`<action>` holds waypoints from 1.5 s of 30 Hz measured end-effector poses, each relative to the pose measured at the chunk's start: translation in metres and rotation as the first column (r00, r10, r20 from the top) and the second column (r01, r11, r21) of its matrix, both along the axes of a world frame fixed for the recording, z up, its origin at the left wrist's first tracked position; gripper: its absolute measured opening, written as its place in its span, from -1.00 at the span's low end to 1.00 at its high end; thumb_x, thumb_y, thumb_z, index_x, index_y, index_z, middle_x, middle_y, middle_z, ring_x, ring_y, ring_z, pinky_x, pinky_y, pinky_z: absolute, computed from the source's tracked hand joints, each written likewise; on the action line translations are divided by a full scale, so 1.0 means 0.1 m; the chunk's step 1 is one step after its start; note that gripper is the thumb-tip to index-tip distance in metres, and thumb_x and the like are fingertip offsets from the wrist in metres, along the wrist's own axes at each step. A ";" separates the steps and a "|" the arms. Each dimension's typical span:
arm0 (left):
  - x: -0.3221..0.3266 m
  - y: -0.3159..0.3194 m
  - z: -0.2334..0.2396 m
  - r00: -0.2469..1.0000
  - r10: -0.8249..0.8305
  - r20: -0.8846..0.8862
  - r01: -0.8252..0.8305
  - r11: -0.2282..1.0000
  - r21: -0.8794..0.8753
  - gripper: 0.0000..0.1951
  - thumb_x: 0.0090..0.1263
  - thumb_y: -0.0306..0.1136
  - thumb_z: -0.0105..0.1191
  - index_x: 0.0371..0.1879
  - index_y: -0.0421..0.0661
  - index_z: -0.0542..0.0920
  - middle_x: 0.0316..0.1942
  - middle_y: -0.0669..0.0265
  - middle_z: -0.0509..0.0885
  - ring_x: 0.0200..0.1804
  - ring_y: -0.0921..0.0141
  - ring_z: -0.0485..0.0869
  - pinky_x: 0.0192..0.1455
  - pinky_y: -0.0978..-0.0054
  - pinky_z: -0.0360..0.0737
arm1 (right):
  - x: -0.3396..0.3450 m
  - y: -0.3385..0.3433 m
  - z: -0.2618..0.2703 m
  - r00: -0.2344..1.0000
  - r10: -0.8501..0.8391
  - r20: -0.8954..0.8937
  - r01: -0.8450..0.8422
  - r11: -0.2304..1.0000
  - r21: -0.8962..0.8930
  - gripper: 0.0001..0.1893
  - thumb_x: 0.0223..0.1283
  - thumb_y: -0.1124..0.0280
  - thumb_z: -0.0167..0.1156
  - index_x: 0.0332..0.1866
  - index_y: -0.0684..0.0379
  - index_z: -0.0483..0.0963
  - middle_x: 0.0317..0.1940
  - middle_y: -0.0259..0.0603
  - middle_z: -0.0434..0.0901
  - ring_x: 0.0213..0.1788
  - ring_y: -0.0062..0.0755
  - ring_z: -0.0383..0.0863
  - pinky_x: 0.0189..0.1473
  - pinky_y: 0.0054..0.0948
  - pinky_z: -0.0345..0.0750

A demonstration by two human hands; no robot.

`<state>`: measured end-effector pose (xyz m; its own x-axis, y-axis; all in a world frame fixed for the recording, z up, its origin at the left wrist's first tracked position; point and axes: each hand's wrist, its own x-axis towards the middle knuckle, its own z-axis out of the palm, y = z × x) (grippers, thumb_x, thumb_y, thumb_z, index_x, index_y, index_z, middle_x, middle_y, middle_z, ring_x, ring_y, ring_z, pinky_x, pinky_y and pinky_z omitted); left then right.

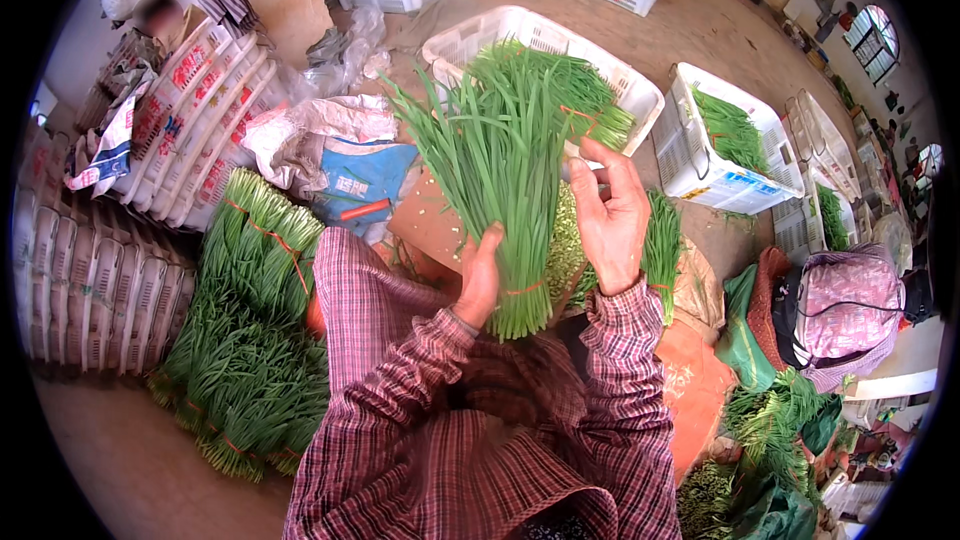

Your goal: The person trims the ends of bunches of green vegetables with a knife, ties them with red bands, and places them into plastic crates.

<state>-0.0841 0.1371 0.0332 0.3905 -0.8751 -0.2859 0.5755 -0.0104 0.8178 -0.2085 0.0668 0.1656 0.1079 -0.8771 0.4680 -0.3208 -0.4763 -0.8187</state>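
My left hand (480, 270) grips a bunch of green garlic chives (514, 217) by the lower stems. An orange-red band circles the bunch near its cut ends, and the leaf tips fan out away from me. Raised just right of the leaves is my right hand (611, 210), its fingers bent and apart, with nothing visible between them. Below and behind the bunch lies a brown board (424, 221) with small pale stem trimmings (564, 247) on and beside it. Another chive bunch (661, 255) rests right of my right wrist.
Ahead, a white plastic crate (637, 101) holds banded chives; another crate (679, 157) stands to its right. Tied chives (247, 345) are piled at my left beside stacked crates (97, 270). A blue-and-white sack (356, 172) and an orange sack (690, 390) lie close by.
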 end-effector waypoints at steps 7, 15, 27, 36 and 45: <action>-0.02 0.03 -0.03 0.996 0.020 0.089 -0.020 1.000 0.004 -0.48 0.46 -0.16 0.03 0.25 -0.31 0.44 0.08 0.15 0.60 0.07 0.33 0.59 0.18 0.36 0.52 | 0.15 0.10 -0.05 0.969 0.211 -0.127 -0.223 0.971 -0.083 -0.80 0.25 0.44 0.27 -0.03 0.14 0.62 -0.19 -0.18 0.66 -0.19 -0.27 0.69 -0.15 -0.36 0.60; -0.07 0.04 -0.06 0.996 -0.002 0.093 0.005 1.000 -0.028 -0.43 0.42 -0.16 0.09 0.28 -0.31 0.40 0.13 0.15 0.55 0.13 0.31 0.52 0.25 0.35 0.43 | 0.16 -0.07 -0.14 0.871 0.002 -0.492 -0.151 0.953 -0.262 -0.65 0.18 0.45 0.25 0.10 -0.02 0.54 -0.11 -0.22 0.64 -0.14 -0.08 0.68 -0.15 -0.22 0.62; -0.06 0.06 -0.13 0.996 -0.062 0.069 0.064 0.998 -0.025 -0.46 0.44 -0.17 0.04 0.27 -0.32 0.42 0.12 0.13 0.57 0.12 0.31 0.54 0.25 0.35 0.44 | 0.10 -0.09 -0.12 0.844 -0.020 -0.537 -0.163 0.943 -0.292 -0.77 0.09 0.44 0.30 -0.10 0.03 0.62 -0.24 -0.26 0.54 -0.26 -0.17 0.66 -0.22 -0.20 0.60; -0.06 0.08 -0.10 0.993 -0.087 0.080 0.087 0.996 0.000 -0.44 0.44 -0.12 0.04 0.24 -0.36 0.44 0.08 0.11 0.60 0.08 0.30 0.58 0.21 0.35 0.48 | 0.05 -0.20 -0.21 0.974 0.226 0.026 -0.226 0.944 0.241 -0.86 0.20 0.39 0.31 -0.15 0.09 0.63 -0.32 -0.34 0.56 -0.43 -0.39 0.62 -0.31 -0.36 0.57; -0.06 0.08 -0.13 0.991 -0.084 0.104 0.086 0.996 -0.016 -0.46 0.45 -0.15 0.03 0.23 -0.35 0.44 0.09 0.11 0.59 0.10 0.30 0.56 0.24 0.34 0.45 | 0.16 -0.07 -0.05 0.890 0.034 -0.455 -0.123 0.978 -0.167 -0.77 0.21 0.28 0.26 -0.02 -0.07 0.63 -0.22 -0.26 0.56 -0.30 -0.10 0.67 -0.24 -0.18 0.62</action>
